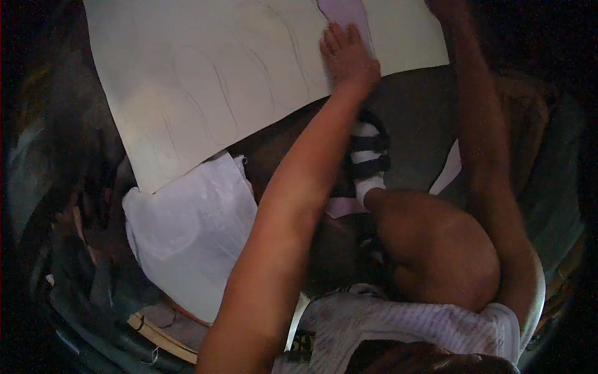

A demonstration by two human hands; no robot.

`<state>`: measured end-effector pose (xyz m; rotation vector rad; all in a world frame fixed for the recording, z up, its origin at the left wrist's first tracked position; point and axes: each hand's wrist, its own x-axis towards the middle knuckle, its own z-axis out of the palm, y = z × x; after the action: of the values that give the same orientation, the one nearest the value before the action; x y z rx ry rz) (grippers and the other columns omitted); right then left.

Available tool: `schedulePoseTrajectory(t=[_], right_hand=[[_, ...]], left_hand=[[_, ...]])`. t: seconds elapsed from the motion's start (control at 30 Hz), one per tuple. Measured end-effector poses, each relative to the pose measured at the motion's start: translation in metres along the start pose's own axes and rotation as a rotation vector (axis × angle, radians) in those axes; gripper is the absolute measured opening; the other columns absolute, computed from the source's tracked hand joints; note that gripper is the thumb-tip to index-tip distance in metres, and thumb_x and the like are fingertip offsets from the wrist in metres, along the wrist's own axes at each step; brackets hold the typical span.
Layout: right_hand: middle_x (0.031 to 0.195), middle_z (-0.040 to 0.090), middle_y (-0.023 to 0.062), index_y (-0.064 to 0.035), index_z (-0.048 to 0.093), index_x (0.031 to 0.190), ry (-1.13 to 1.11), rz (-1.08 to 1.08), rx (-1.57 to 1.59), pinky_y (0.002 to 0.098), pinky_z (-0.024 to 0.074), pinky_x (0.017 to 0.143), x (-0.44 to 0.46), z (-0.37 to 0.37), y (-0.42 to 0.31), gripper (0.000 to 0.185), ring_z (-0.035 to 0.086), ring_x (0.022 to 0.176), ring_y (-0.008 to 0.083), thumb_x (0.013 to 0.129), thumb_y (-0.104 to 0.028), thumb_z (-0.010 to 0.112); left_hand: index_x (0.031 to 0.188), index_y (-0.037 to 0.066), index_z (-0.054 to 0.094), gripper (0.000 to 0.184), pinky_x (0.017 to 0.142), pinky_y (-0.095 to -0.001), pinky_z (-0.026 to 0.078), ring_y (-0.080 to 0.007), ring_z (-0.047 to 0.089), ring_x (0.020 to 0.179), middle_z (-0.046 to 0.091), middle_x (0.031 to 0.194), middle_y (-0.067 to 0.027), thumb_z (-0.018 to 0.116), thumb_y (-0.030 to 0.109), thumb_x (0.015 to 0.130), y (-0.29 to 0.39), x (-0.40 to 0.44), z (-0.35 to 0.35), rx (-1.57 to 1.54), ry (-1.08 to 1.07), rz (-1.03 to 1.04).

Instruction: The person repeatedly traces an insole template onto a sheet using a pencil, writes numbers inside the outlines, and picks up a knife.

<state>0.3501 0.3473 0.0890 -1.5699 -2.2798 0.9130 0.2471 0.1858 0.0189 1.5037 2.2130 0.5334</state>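
A large pale sheet [187, 75] with several curved lines drawn on it fills the upper part of the head view. On the sheet, near its right side, lies a narrow purple piece [347, 11]. My left hand [350, 57] rests flat with its fingers spread, its fingertips on the lower end of the purple piece. At the top edge, by the sheet's right corner, my right hand [445, 9] is only partly in view and dark; its fingers cannot be made out.
A white cloth or bag [193, 224] lies below the sheet's lower left corner. My bent knee [436, 249] and a foot in a striped sandal [370, 153] are below the sheet. Dark fabric [106, 299] is heaped at the left.
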Motion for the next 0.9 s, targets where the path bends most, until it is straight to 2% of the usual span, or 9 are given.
schedulePoseTrajectory(t=[0.17, 0.33, 0.43, 0.57, 0.6, 0.67, 0.77, 0.83, 0.9], right_hand=[[0.086, 0.063, 0.0097, -0.0012, 0.057, 0.104, -0.051, 0.030, -0.061, 0.0338, 0.0472, 0.071, -0.048, 0.020, 0.017, 0.035, 0.060, 0.079, 0.0193, 0.086, -0.032, 0.055], [0.101, 0.061, 0.0148, -0.0008, 0.053, 0.112, -0.209, 0.097, 0.075, 0.0343, 0.0458, 0.081, -0.086, 0.056, 0.057, 0.036, 0.059, 0.091, 0.0241, 0.088, -0.028, 0.050], [0.112, 0.059, 0.0135, -0.0013, 0.049, 0.122, -0.210, -0.014, 0.131, 0.0348, 0.0446, 0.085, -0.086, 0.066, 0.076, 0.041, 0.056, 0.099, 0.0246, 0.089, -0.026, 0.048], [0.110, 0.059, 0.0159, 0.0000, 0.055, 0.116, -0.338, 0.420, 0.308, 0.0317, 0.0465, 0.078, -0.092, 0.034, -0.008, 0.042, 0.058, 0.092, 0.0218, 0.090, -0.033, 0.049], [0.110, 0.059, 0.0159, 0.0000, 0.055, 0.116, -0.351, 0.404, 0.313, 0.0317, 0.0465, 0.078, -0.093, 0.036, 0.001, 0.042, 0.058, 0.092, 0.0218, 0.090, -0.033, 0.049], [0.097, 0.061, 0.0127, -0.0017, 0.059, 0.110, -0.121, -0.103, -0.081, 0.0304, 0.0476, 0.067, -0.087, 0.034, 0.031, 0.040, 0.059, 0.078, 0.0183, 0.091, -0.035, 0.048], [0.087, 0.059, 0.0076, -0.0051, 0.059, 0.111, -0.316, 0.121, 0.118, 0.0293, 0.0476, 0.064, -0.086, -0.013, -0.033, 0.036, 0.057, 0.071, 0.0151, 0.093, -0.033, 0.046], [0.084, 0.057, 0.0063, -0.0062, 0.058, 0.112, -0.309, -0.002, 0.281, 0.0289, 0.0478, 0.064, -0.070, -0.022, -0.042, 0.033, 0.057, 0.070, 0.0142, 0.093, -0.031, 0.047], [0.082, 0.056, 0.0050, -0.0073, 0.057, 0.113, -0.296, -0.131, 0.433, 0.0286, 0.0480, 0.064, -0.061, -0.035, -0.068, 0.031, 0.056, 0.070, 0.0133, 0.094, -0.029, 0.047]], left_hand=[[0.135, -0.004, 0.025, 0.088, 0.103, -0.0522, 0.023, -0.0407, 0.029, 0.126, 0.029, 0.138, -0.0241, 0.069, 0.029, 0.066, -0.039, -0.023, -0.005, 0.056, 0.156, -0.067], [0.134, 0.000, 0.028, 0.071, 0.096, -0.0472, 0.033, -0.0399, 0.040, 0.112, 0.042, 0.120, -0.0232, 0.058, 0.003, 0.069, -0.068, -0.033, -0.014, -0.099, 0.175, 0.042], [0.134, -0.002, 0.027, 0.081, 0.098, -0.0462, 0.033, -0.0401, 0.042, 0.110, 0.043, 0.117, -0.0241, 0.066, 0.011, 0.064, -0.054, -0.026, -0.025, -0.020, 0.017, -0.227], [0.126, 0.002, 0.038, 0.062, 0.096, -0.0448, 0.036, -0.0383, 0.044, 0.107, 0.044, 0.114, -0.0224, 0.062, 0.011, 0.070, -0.050, -0.027, -0.044, -0.147, -0.013, -0.415], [0.126, 0.002, 0.038, 0.062, 0.096, -0.0448, 0.036, -0.0383, 0.044, 0.107, 0.044, 0.114, -0.0224, 0.062, 0.011, 0.070, -0.058, -0.031, -0.047, -0.139, 0.002, -0.428], [0.117, 0.002, 0.046, 0.052, 0.095, -0.0445, 0.037, -0.0361, 0.045, 0.107, 0.043, 0.114, -0.0206, 0.063, 0.017, 0.071, -0.071, -0.036, -0.050, -0.226, -0.189, -0.467], [0.110, 0.003, 0.053, 0.042, 0.100, -0.0475, 0.029, -0.0346, 0.037, 0.118, 0.041, 0.123, -0.0206, 0.062, 0.021, 0.073, -0.095, -0.078, -0.069, -0.240, -0.046, -0.304], [0.121, 0.004, 0.048, 0.054, 0.105, -0.0506, 0.020, -0.0362, 0.029, 0.127, 0.036, 0.132, -0.0216, 0.061, 0.030, 0.074, -0.119, -0.112, -0.048, 0.095, 0.385, -0.273], [0.125, 0.005, 0.044, 0.060, 0.106, -0.0513, 0.018, -0.0367, 0.026, 0.129, 0.032, 0.135, -0.0220, 0.060, 0.034, 0.075, -0.145, -0.128, -0.049, 0.107, 0.406, -0.275]])
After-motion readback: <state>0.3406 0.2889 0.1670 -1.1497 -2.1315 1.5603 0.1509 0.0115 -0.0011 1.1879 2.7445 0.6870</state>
